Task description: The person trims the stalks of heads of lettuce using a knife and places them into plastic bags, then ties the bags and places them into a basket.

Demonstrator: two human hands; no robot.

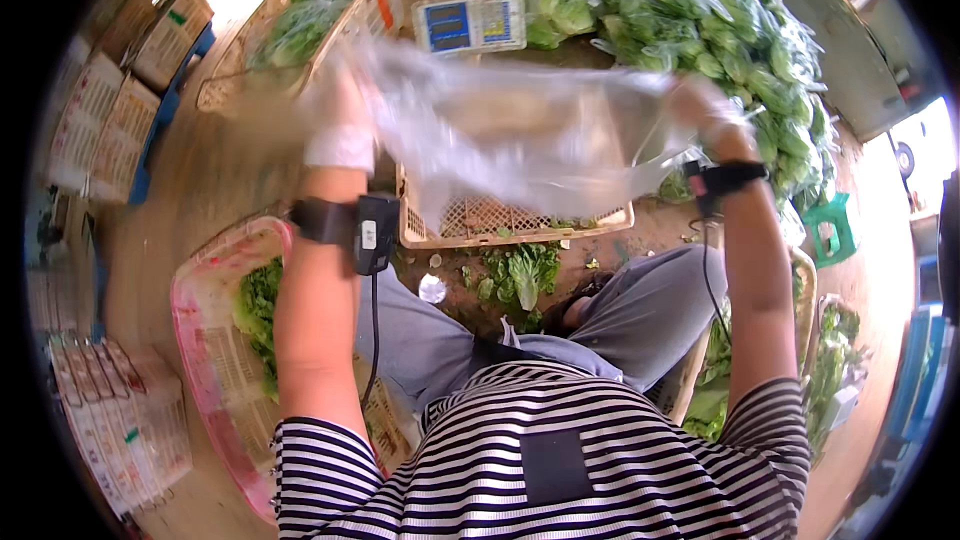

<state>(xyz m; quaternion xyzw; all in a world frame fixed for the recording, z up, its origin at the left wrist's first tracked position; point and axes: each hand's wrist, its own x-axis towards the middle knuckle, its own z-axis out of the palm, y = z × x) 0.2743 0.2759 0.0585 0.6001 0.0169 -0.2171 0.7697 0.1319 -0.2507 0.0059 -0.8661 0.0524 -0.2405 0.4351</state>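
A clear plastic bag (530,165) is stretched wide in front of me between my two raised hands. My left hand (342,105), blurred by motion and with a white band at the wrist, grips its left end. At the other end my right hand (708,110) is closed on the plastic, also smeared. Exact finger positions are hard to make out. Below the bag stands a cream plastic crate (520,235), partly seen through the film. Just beyond the bag is a scale (470,24) with a blue display panel and keypad.
Bagged leafy heads (690,10) are heaped at the far right. A pink-rimmed basket (185,315) with greens stands by my left arm. Another crate (225,90) holds bagged greens at the far left. Loose leaves (522,275) lie between my legs. A green crate (830,230) is right.
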